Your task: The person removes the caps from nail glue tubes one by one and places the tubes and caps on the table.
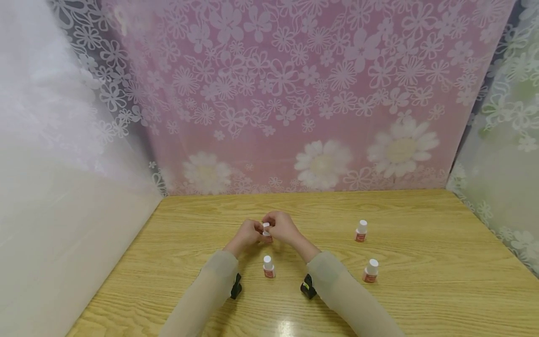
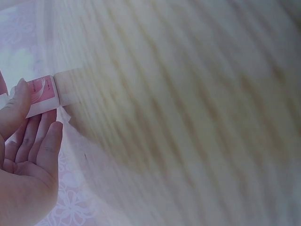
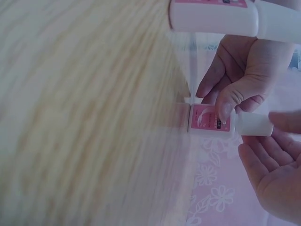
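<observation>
Between both hands, a small white bottle (image 1: 267,238) with a pink label stands upright on the wooden table (image 1: 189,262). My left hand (image 1: 246,234) pinches its body, the thumb lying over the label (image 2: 42,89) in the left wrist view. At the top, the thumb and fingers of my right hand (image 1: 285,228) are on the white cap (image 3: 256,124). A second bottle of the same kind (image 1: 269,267) stands capped a little nearer, between the forearms; part of a bottle (image 3: 214,16) also shows large at the top of the right wrist view.
Two more capped bottles stand to the right, one farther back (image 1: 360,231) and one nearer (image 1: 370,271). A pink flowered curtain (image 1: 269,117) hangs behind the table, with pale sheets (image 1: 76,187) at the sides. Black wrist devices (image 1: 309,286) sit under the sleeves.
</observation>
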### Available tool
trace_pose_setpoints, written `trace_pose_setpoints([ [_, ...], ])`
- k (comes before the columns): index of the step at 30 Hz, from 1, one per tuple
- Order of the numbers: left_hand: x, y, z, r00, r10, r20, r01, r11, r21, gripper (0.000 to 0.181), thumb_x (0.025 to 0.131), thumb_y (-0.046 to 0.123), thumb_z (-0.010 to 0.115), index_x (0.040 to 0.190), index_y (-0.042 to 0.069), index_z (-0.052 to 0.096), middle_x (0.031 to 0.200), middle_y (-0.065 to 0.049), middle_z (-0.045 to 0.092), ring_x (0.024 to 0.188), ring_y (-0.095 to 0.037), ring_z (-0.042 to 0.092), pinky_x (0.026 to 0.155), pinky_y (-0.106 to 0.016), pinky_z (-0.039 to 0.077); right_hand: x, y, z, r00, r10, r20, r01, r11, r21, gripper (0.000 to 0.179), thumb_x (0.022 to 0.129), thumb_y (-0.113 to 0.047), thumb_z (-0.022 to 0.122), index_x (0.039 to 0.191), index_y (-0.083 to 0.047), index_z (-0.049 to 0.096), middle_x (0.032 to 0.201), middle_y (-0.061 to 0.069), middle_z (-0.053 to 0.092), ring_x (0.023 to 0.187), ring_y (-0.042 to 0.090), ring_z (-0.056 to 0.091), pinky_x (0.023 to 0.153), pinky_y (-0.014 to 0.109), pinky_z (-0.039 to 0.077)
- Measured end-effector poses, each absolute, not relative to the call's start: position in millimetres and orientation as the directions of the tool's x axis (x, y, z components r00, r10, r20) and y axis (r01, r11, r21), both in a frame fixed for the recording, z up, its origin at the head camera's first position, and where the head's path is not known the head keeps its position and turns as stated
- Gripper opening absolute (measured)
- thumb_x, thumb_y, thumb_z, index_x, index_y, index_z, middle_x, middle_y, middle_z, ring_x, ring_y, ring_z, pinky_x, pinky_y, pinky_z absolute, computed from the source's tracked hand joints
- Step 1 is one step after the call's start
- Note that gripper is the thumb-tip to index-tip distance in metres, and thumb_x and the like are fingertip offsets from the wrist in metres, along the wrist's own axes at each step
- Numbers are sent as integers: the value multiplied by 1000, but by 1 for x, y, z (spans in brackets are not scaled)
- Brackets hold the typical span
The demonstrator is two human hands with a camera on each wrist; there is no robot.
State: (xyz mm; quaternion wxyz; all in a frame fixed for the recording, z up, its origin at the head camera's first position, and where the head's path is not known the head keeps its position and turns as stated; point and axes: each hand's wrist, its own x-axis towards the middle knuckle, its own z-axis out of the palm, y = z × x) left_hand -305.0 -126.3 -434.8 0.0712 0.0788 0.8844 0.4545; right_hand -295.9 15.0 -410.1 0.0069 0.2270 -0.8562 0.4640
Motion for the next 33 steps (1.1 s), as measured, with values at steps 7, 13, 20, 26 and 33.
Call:
trace_pose_setpoints([
  [7, -305, -128, -436, -977, 206, -58, 74, 579, 812, 15, 68, 11, 77, 70, 1, 65, 58, 4, 54, 53, -8, 40, 48, -20, 35, -296, 15, -411, -927, -325, 185, -335, 501, -798, 29, 74, -14, 72, 95, 1, 59, 86, 7, 60, 81, 19, 56, 69, 31, 45],
  [13, -306, -128, -437, -978, 202, -53, 73, 570, 818, 16, 68, 12, 77, 67, 2, 64, 53, 5, 51, 51, -9, 39, 48, -21, 33, -297, 16, -411, -931, -313, 190, -333, 510, -793, 19, 74, -15, 72, 81, -4, 58, 74, 2, 58, 69, 13, 54, 59, 26, 43],
  [20, -306, -127, -435, -977, 204, -66, 63, 570, 819, 15, 69, 14, 76, 70, 2, 66, 58, 2, 56, 55, -10, 41, 51, -22, 36, -297, 16, -409, -927, -323, 189, -339, 510, -790, 12, 78, -12, 69, 82, -4, 60, 75, 1, 58, 71, 14, 54, 61, 27, 44],
  [26, -304, -127, -433, -975, 204, -83, 47, 559, 828, 14, 70, 11, 75, 74, 1, 66, 65, -2, 59, 56, -10, 41, 51, -22, 36, -297, 16, -408, -921, -333, 201, -358, 524, -772, 9, 79, -8, 66, 87, -3, 65, 81, 3, 62, 78, 17, 57, 69, 31, 45],
  [33, -303, -126, -432, -976, 201, -89, 40, 561, 827, 13, 70, 9, 75, 76, 1, 67, 67, -1, 61, 57, -10, 42, 51, -22, 36, -296, 16, -409, -919, -347, 187, -353, 512, -783, 14, 81, -3, 62, 94, 0, 66, 89, 8, 64, 85, 22, 57, 72, 34, 45],
])
